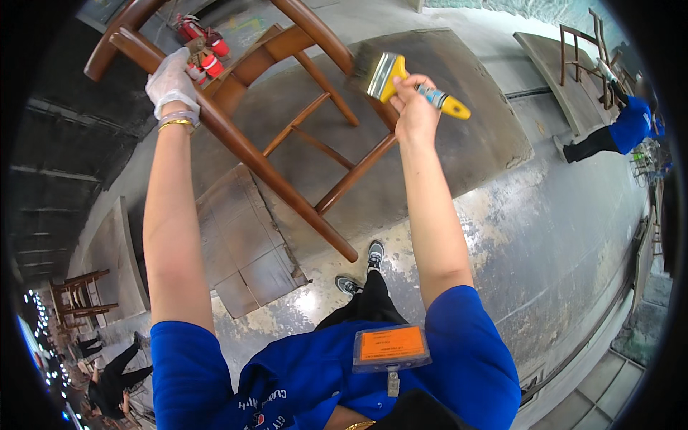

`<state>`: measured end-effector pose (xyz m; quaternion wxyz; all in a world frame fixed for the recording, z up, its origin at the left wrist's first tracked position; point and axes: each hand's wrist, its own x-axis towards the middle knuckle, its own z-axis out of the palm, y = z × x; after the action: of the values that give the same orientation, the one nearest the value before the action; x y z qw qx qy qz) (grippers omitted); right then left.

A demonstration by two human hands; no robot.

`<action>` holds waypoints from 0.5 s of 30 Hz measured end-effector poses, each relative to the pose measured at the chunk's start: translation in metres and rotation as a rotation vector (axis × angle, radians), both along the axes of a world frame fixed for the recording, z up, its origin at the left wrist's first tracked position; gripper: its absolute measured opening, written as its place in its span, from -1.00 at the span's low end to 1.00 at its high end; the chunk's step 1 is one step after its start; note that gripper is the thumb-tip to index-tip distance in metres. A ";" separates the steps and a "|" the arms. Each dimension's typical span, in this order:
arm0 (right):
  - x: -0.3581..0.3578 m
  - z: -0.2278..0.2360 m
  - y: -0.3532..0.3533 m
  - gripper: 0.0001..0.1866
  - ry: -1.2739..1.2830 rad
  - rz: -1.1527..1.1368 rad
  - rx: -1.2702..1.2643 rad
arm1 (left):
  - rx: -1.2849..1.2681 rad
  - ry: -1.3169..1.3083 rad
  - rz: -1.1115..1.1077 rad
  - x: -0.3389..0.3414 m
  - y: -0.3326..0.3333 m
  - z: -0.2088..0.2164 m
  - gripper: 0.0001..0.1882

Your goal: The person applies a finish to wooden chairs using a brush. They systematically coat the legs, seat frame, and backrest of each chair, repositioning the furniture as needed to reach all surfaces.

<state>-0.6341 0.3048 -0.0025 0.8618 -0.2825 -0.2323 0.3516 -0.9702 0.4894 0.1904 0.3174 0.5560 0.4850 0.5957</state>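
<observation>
A brown wooden chair frame (252, 157) hangs tilted in front of me, its legs and stretchers showing. My left hand (172, 84), in a thin whitish glove, is closed around the upper part of the frame. Bare and ungloved, my right hand (418, 113) grips a wide paintbrush (390, 77) with a yellow handle and a metal band. Its dark bristles point up and to the left, close to a chair leg; whether they touch the wood I cannot tell.
Beneath the chair lies a large grey-brown board (459, 107), with a flattened cardboard sheet (240, 236) nearer my feet. Red containers (211, 64) stand beyond my left hand. A co-worker in blue (631, 125) is beside another chair (580, 54) at the far right; other people are at lower left.
</observation>
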 end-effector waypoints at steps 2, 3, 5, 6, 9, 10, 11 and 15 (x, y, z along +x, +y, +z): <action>0.014 0.004 -0.005 -0.77 0.072 0.053 -0.083 | 0.038 0.114 0.023 0.002 -0.004 0.002 -0.80; 0.025 -0.008 -0.018 -0.78 0.089 0.098 -0.084 | 0.044 0.147 0.006 0.003 -0.007 0.004 -0.76; 0.042 -0.057 -0.071 -0.76 0.346 -0.007 -0.368 | 0.014 0.250 0.055 0.006 -0.014 0.003 -0.65; 0.052 -0.085 -0.100 -0.72 0.417 -0.126 -0.587 | 0.008 0.175 0.033 0.007 -0.019 0.003 -0.65; 0.061 -0.142 -0.156 -0.84 0.271 -0.683 -1.122 | 0.153 0.235 0.013 0.009 -0.031 0.005 -0.70; 0.060 -0.142 -0.154 -0.74 0.155 -0.830 -1.526 | 0.164 0.160 -0.015 0.008 -0.036 0.006 -0.70; 0.050 -0.134 -0.143 -0.69 0.037 -0.715 -1.415 | 0.079 0.019 0.001 0.011 -0.040 0.006 -0.70; -0.006 -0.003 -0.018 -0.63 -0.365 -0.563 -1.047 | 0.015 -0.206 -0.054 0.020 -0.060 0.008 -0.68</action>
<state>-0.6404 0.2866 -0.0056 0.6148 -0.7737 -0.0892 0.1243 -0.9507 0.4297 0.1982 0.3773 0.5071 0.4303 0.6445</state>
